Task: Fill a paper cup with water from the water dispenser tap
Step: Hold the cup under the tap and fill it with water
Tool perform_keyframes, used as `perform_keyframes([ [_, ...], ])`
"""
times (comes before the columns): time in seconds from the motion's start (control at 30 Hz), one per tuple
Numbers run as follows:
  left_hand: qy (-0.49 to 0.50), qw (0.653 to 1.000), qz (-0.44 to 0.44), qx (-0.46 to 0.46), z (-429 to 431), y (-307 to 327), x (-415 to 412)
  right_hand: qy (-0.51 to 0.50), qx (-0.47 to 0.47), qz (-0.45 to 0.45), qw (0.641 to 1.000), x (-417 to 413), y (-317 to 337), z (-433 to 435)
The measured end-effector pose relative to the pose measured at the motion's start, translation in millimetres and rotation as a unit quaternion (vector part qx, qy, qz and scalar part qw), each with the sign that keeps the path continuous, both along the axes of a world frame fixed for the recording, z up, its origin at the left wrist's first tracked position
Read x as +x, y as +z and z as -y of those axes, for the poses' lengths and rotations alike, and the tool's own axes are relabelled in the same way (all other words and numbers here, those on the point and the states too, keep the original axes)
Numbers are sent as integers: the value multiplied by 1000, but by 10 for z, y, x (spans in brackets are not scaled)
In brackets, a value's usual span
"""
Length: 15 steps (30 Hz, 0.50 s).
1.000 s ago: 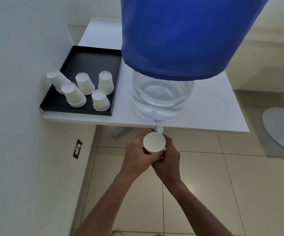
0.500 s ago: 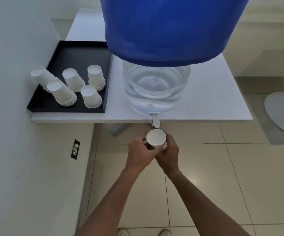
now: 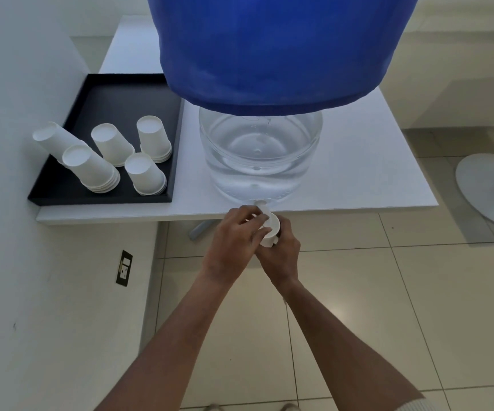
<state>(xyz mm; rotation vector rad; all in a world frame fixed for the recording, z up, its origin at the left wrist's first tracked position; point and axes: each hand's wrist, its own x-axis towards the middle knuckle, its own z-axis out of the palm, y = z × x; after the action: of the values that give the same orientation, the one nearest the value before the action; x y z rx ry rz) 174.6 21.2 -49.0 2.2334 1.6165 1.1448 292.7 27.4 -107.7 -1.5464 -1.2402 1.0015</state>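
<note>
Black tray at the far left of the white table carries stacks of upturned spare cups, well clear of the work. Moving right, the left hand reaches up over the near table edge, its fingers curled at the small white tap under the clear water bottle; whether they have actually closed on the lever cannot be told, since the knuckles hide it. Just right of that, the paper cup sits directly below the spout, with the right hand wrapped around its lower wall from beneath, fingers clamped on it. No stream shows, so the fill has probably not begun. To do it well, hold the cup upright with its mouth centred under the spout, open the tap gently, grip lightly enough not to crush the paper wall, and shut off short of the rim.
</note>
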Motion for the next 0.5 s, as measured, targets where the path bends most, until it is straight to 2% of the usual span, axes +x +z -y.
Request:
perform_keyframes([
  [0.13, -56, 995, -78, 10, -36, 30, -46, 1, 8, 13, 1000, -7, -7, -15],
  [0.2, -69, 993, -90, 8, -55, 58, -69, 3, 17, 20, 1000, -3, -13, -29],
  [0.5, -54, 998, -17, 4, -281, 194, -119, -8, 34, 43, 998, -28, -34, -57],
])
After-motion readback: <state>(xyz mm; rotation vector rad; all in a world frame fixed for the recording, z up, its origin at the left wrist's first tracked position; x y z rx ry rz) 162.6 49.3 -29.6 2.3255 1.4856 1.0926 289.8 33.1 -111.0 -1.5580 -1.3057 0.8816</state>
